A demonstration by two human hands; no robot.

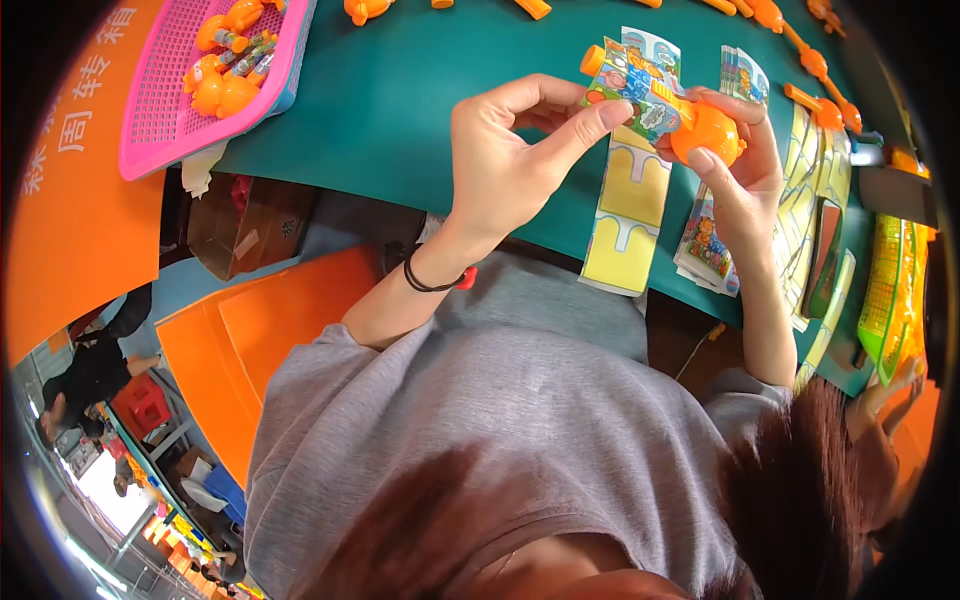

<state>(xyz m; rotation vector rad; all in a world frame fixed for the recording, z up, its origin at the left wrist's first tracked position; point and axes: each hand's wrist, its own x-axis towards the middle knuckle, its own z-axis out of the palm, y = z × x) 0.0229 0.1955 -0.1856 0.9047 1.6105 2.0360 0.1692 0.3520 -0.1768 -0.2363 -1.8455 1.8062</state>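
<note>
An orange plastic toy with a round head and a tube-shaped handle is held up over the table between my hands. A colourful printed sticker covers part of the handle. My left hand pinches the sticker end, its thumb lying on the print. Around the round head, the fingers of my right hand are closed. Beneath the toy lies a yellow sticker backing strip, with its lower end at the table's near edge. To its right is a stack of printed stickers, partly behind my right wrist.
A pink basket with labelled orange toys stands at the left of the green table. More orange toys line the far right side. Yellow backing sheets lie right of my arm, near a yellow-green basket. Another person's hand shows at the right.
</note>
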